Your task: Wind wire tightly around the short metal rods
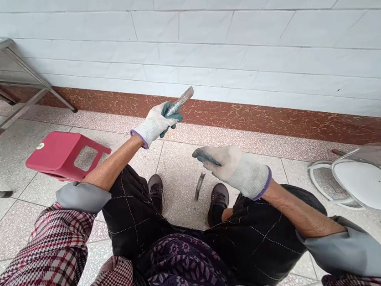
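Observation:
My left hand (pixel 157 122), in a white glove with green fingers, is closed round a grey metal rod (pixel 180 100) that sticks up and to the right. My right hand (pixel 232 166), gloved the same way, hovers over my right knee with fingers stretched out flat to the left and nothing in them. On the floor between my two dark shoes lies a small grey metal tool (pixel 199 186). I am seated, legs apart, facing a tiled wall.
A red plastic stool (pixel 61 153) stands on the floor at my left. A metal table frame (pixel 10 90) is at the far left. A white and clear plastic chair (pixel 361 181) lies at the right. A brown skirting band (pixel 282 121) runs along the wall.

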A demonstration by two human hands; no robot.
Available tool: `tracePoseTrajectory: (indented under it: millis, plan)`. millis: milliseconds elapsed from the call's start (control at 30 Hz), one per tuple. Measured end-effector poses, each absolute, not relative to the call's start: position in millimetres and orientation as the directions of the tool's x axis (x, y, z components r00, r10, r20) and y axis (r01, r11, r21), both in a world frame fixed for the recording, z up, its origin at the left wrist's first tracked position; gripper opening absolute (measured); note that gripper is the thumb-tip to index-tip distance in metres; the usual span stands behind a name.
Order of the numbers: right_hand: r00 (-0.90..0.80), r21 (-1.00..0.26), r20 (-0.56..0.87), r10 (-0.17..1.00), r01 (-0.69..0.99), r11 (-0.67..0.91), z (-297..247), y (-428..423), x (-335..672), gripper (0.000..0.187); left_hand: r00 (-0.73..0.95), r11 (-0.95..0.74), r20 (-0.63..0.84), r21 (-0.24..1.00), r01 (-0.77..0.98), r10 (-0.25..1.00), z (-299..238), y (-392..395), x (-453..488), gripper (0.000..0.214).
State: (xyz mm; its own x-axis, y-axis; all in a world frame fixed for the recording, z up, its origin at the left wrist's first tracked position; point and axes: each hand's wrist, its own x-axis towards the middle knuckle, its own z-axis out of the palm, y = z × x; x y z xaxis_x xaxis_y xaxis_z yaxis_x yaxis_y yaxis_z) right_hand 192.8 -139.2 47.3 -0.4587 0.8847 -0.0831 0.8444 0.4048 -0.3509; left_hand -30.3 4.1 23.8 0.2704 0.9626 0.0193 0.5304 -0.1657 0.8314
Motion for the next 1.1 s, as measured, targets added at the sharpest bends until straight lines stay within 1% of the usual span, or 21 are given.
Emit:
tracePoseTrajectory:
  millis: [33, 67, 133, 167, 200, 233, 267, 333, 433, 500, 600, 633, 700, 767, 833, 867, 900, 933, 1000, 1067, 1100]
  plan:
    - [-0.465, -0.242, -0.149, 0.872, 0.873, 0.424, 55, -137, 188, 0.031, 0.279, -0.19, 0.007, 0.749, 0.635, 0.96, 23, 8, -30, 0.032]
    - [-0.469, -0.15, -0.211, 0.858, 0.883, 0.445, 62, -134, 182, 0.031, 0.296, -0.22, -0.015, 0.632, 0.743, 0.955, 21, 12, -28, 0.036]
    - [-0.449, -0.019, -0.292, 0.845, 0.886, 0.464, 74, -125, 173, 0.029, 0.355, -0.307, -0.108, 0.313, 0.899, 0.929, 10, 16, -22, 0.037]
    - [-0.43, 0.013, -0.31, 0.848, 0.89, 0.456, 77, -118, 171, 0.028, 0.388, -0.364, -0.189, 0.151, 0.919, 0.902, 3, 16, -17, 0.035]
    - [-0.406, 0.024, -0.321, 0.856, 0.9, 0.436, 78, -109, 171, 0.028, 0.419, -0.43, -0.283, 0.026, 0.902, 0.863, -6, 14, -12, 0.033]
    - [-0.374, 0.02, -0.321, 0.87, 0.916, 0.402, 77, -99, 174, 0.029, 0.451, -0.501, -0.371, -0.044, 0.865, 0.812, -15, 10, -6, 0.032]
    - [-0.33, 0.013, -0.307, 0.893, 0.936, 0.351, 73, -86, 180, 0.03, 0.482, -0.559, -0.439, -0.059, 0.827, 0.758, -24, 5, 0, 0.031]
    - [-0.239, -0.02, -0.244, 0.94, 0.97, 0.242, 59, -60, 199, 0.033, 0.539, -0.616, -0.496, 0.008, 0.787, 0.681, -37, -6, 10, 0.026]
    - [-0.107, -0.107, -0.24, 0.965, 0.991, 0.083, 25, -26, 233, 0.033, 0.591, -0.583, -0.445, 0.175, 0.794, 0.673, -40, -15, 16, 0.02]
    - [-0.108, -0.228, -0.266, 0.958, 0.972, 0.047, 3, -13, 246, 0.031, 0.617, -0.542, -0.357, 0.296, 0.787, 0.701, -32, -15, 13, 0.019]
    - [-0.178, -0.365, -0.291, 0.94, 0.929, 0.062, -20, -12, 246, 0.027, 0.627, -0.474, -0.17, 0.515, 0.714, 0.76, -15, -12, 5, 0.02]
    - [-0.206, -0.384, -0.283, 0.937, 0.919, 0.086, -24, -16, 241, 0.027, 0.61, -0.44, -0.116, 0.591, 0.677, 0.784, -9, -11, 3, 0.02]
    - [-0.275, -0.393, -0.274, 0.922, 0.906, 0.153, -24, -25, 228, 0.026, 0.544, -0.339, -0.072, 0.711, 0.616, 0.836, 1, -11, -1, 0.023]
    - [-0.328, -0.363, -0.282, 0.902, 0.906, 0.216, -17, -36, 212, 0.028, 0.453, -0.24, -0.075, 0.766, 0.596, 0.888, 6, -8, -4, 0.029]
    - [-0.367, -0.331, -0.285, 0.885, 0.905, 0.269, -6, -48, 197, 0.032, 0.381, -0.213, -0.063, 0.74, 0.638, 0.922, 6, -2, -6, 0.031]
    - [-0.38, -0.322, -0.278, 0.882, 0.902, 0.287, 0, -53, 190, 0.033, 0.368, -0.238, -0.046, 0.686, 0.687, 0.929, 4, 3, -7, 0.031]
    - [-0.389, -0.313, -0.268, 0.881, 0.9, 0.303, 6, -58, 184, 0.034, 0.365, -0.273, -0.033, 0.602, 0.751, 0.931, 0, 8, -7, 0.03]
    - [-0.393, -0.298, -0.256, 0.883, 0.901, 0.314, 12, -63, 179, 0.034, 0.379, -0.318, -0.032, 0.48, 0.817, 0.925, -4, 13, -7, 0.03]
    - [-0.385, -0.246, -0.242, 0.891, 0.912, 0.327, 23, -67, 173, 0.033, 0.403, -0.382, -0.09, 0.188, 0.905, 0.911, -12, 19, -5, 0.033]
    - [-0.344, -0.171, -0.246, 0.906, 0.936, 0.309, 30, -66, 175, 0.033, 0.461, -0.467, -0.14, -0.015, 0.884, 0.877, -18, 18, -2, 0.039]
    - [-0.31, -0.141, -0.253, 0.917, 0.949, 0.282, 32, -63, 179, 0.032, 0.5, -0.517, -0.169, -0.073, 0.853, 0.849, -19, 16, 0, 0.04]
